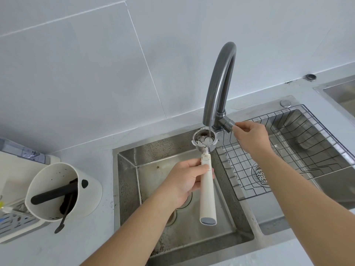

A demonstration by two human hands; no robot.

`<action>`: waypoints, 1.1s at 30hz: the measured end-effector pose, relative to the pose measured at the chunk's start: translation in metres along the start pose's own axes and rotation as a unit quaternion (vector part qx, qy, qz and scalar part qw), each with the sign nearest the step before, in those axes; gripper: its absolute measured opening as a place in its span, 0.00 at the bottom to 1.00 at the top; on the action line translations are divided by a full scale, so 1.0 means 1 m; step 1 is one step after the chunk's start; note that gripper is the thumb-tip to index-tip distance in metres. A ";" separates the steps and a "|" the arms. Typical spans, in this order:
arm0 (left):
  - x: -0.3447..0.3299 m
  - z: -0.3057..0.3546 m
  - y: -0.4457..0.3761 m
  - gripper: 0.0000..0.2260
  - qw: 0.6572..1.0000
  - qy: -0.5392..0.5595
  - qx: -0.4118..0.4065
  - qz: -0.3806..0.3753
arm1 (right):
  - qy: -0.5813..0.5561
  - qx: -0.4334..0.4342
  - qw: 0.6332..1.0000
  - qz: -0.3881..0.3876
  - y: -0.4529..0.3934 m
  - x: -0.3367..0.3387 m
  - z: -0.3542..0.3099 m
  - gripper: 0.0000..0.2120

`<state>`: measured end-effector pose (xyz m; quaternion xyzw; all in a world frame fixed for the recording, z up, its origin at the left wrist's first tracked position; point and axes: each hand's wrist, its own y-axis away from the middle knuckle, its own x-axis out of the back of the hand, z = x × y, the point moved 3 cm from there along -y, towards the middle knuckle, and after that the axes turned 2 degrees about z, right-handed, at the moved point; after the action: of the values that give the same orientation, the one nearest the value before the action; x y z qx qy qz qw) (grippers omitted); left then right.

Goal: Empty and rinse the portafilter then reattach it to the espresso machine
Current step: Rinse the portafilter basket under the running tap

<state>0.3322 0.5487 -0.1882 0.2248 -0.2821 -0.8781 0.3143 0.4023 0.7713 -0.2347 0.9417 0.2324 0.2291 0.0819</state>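
Your left hand (pixel 184 179) grips the cream handle of the portafilter (pixel 207 181) near its upper end, fingers wrapped round it, so the long axis runs from you toward the wall, with the metal basket at the far end sitting directly under the faucet (pixel 217 89) spout over the sink (pixel 126 189). Your right hand (pixel 249 133) pinches the faucet lever (pixel 228 124), just right of the basket. A thin stream seems to fall into the basket, though it is faint; keep the basket level and centred below the spout.
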 end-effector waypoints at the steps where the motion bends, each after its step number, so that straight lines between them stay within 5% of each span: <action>1: 0.000 0.000 -0.001 0.08 1.000 0.003 0.002 0.000 | 0.001 0.001 1.000 0.000 0.000 0.000 0.000 0.10; 33: -0.008 0.006 -0.020 0.06 1.000 0.011 0.013 -0.004 | -0.004 -0.006 1.000 -0.003 -0.001 0.001 0.004 0.12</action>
<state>0.3257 0.5692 -0.1949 0.2400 -0.2894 -0.8729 0.3109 0.4046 0.7723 -0.2379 0.9415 0.2336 0.2260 0.0889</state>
